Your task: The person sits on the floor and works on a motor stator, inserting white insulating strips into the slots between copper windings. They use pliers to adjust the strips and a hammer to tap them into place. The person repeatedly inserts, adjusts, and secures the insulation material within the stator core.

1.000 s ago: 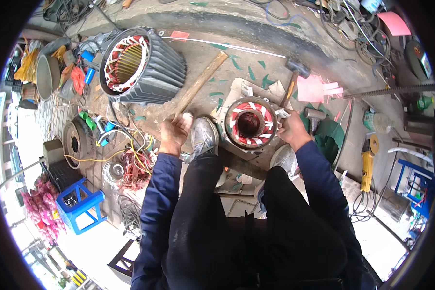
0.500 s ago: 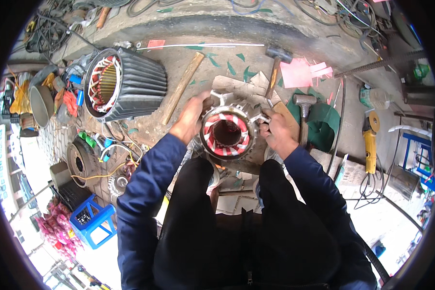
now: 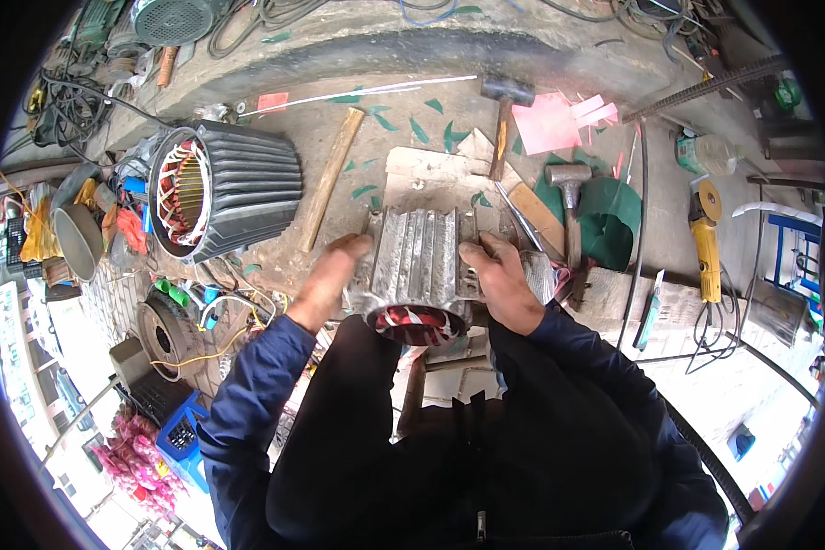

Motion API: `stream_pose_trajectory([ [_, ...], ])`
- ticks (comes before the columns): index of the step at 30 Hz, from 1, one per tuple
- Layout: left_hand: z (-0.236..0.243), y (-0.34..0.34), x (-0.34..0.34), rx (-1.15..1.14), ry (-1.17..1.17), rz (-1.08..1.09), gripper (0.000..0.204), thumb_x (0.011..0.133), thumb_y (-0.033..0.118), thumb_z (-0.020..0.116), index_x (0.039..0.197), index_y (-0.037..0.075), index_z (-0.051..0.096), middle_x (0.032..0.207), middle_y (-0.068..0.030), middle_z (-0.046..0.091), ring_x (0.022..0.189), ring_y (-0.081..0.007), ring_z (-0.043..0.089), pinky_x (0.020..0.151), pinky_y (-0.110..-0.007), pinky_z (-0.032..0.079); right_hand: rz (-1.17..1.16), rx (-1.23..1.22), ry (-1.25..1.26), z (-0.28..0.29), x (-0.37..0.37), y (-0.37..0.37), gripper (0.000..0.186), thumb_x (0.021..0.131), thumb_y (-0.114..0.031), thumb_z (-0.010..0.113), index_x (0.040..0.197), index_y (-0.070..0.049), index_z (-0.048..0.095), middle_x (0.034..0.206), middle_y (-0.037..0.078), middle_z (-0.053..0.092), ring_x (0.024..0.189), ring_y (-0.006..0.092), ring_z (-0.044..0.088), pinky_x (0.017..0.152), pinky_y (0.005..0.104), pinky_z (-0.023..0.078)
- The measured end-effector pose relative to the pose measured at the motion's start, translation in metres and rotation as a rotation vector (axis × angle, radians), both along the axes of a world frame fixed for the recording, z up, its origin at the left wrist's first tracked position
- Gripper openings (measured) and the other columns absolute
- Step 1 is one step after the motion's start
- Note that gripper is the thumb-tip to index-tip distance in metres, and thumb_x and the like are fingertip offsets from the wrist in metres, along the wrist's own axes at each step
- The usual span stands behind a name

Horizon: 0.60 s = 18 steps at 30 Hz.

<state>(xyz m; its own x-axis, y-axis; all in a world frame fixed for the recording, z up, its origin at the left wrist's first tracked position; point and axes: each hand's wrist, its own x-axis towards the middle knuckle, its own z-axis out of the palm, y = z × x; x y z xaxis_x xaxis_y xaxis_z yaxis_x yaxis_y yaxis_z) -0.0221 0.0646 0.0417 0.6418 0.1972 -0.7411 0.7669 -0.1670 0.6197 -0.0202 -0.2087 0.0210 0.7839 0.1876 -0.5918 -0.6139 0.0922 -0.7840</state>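
A small finned motor housing (image 3: pixel 417 247) lies on its side between my hands, just beyond my knees. Its round open end faces toward me, and the red and white windings (image 3: pixel 417 323) show inside the rim. My left hand (image 3: pixel 332 275) grips the housing's left side, while my right hand (image 3: pixel 504 280) clasps the right side with the thumb near the top. Parts of the fingers are hidden behind the metal. Beyond the housing, a piece of cardboard (image 3: pixel 426 165) lies on the floor.
A larger finned motor housing (image 3: pixel 252 188) lies at left beside a wooden stick (image 3: pixel 331 179). Toward the right are a dark-headed hammer (image 3: pixel 501 137), a steel hammer (image 3: pixel 568 174), a rolled green sheet (image 3: pixel 611 225), pink paper (image 3: pixel 543 126), a utility knife (image 3: pixel 651 312) and a yellow angle grinder (image 3: pixel 705 252).
The small motor housing has tipped from upright onto its side, its winding end swinging down toward me. Both hands have shifted with it, and the whole view has moved slightly.
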Motion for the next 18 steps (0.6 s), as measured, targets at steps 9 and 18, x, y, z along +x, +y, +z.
stream_pose_trajectory([
  [9, -0.007, -0.027, -0.032, -0.141, -0.015, 0.225, 0.054, 0.109, 0.031, 0.056, 0.143, -0.011, 0.054, 0.127, -0.0181, 0.07, 0.114, -0.0241, 0.066, 0.1, -0.034, 0.052, 0.157, -0.254, -0.058, -0.014, 0.002, 0.002, 0.044, 0.104, -0.029, 0.064, 0.127, 0.009, 0.063, 0.115, 0.017, 0.068, 0.111, 0.0229, 0.059, 0.103, 0.0349, 0.044],
  [18, -0.01, -0.04, -0.075, -0.225, -0.005, 0.191, 0.043, 0.109, 0.025, 0.057, 0.135, -0.01, 0.058, 0.122, -0.0158, 0.07, 0.108, -0.0233, 0.067, 0.096, -0.035, 0.053, 0.436, -0.443, -0.176, -0.035, 0.001, -0.009, 0.052, 0.103, -0.04, 0.069, 0.119, 0.009, 0.062, 0.105, 0.015, 0.07, 0.101, 0.0192, 0.064, 0.088, 0.0377, 0.053],
])
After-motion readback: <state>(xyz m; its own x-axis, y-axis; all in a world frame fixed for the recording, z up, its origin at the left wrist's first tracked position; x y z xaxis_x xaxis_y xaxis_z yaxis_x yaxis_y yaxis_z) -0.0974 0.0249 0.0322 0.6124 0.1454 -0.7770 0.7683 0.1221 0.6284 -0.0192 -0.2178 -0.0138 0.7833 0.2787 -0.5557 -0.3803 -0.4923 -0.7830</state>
